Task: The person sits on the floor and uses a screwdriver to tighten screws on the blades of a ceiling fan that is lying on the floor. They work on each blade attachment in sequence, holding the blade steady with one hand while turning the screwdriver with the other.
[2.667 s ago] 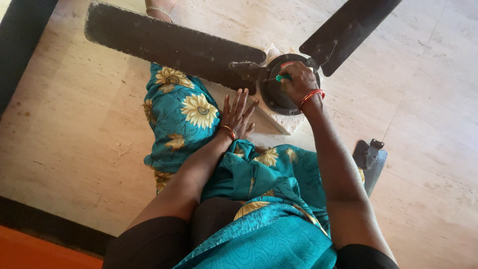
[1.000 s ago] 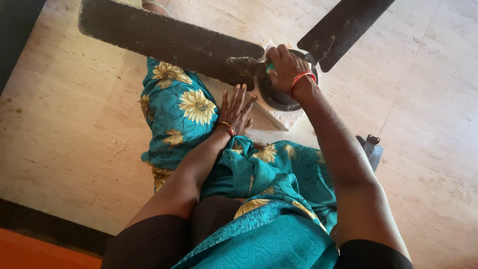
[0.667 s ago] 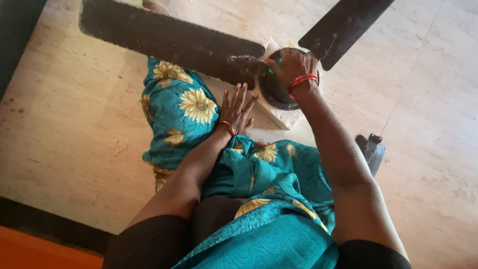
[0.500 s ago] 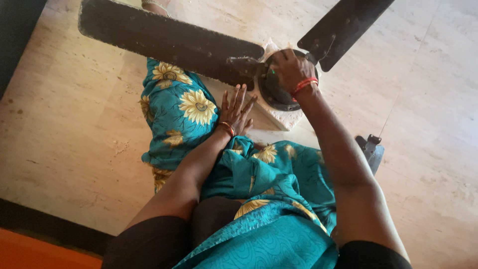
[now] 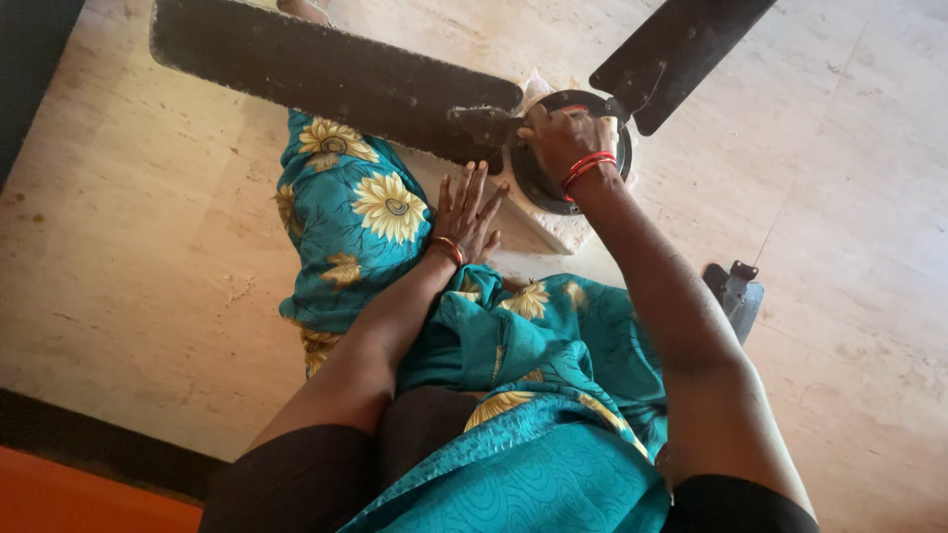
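A dark ceiling fan lies on the pale stone floor in front of me. Its round motor hub (image 5: 541, 186) rests on a white pad (image 5: 559, 229). My right hand (image 5: 565, 138), with red bangles at the wrist, lies on top of the hub, fingers curled over its far edge beside the bracket of the long left blade (image 5: 336, 74). Whether anything is inside that fist is hidden. My left hand (image 5: 468, 211) lies flat with fingers spread, just left of the hub by the pad's edge, and holds nothing.
A second blade (image 5: 681, 44) points up and right. The tip of a third blade (image 5: 737, 296) shows behind my right forearm. Teal cloth with yellow flowers (image 5: 355, 212) covers my legs. A dark skirting strip (image 5: 89, 439) runs along the lower left.
My right hand has slid a little over the hub top toward the left blade's bracket. A small green thing seen at its fingertips earlier no longer shows. The left hand has stayed flat.
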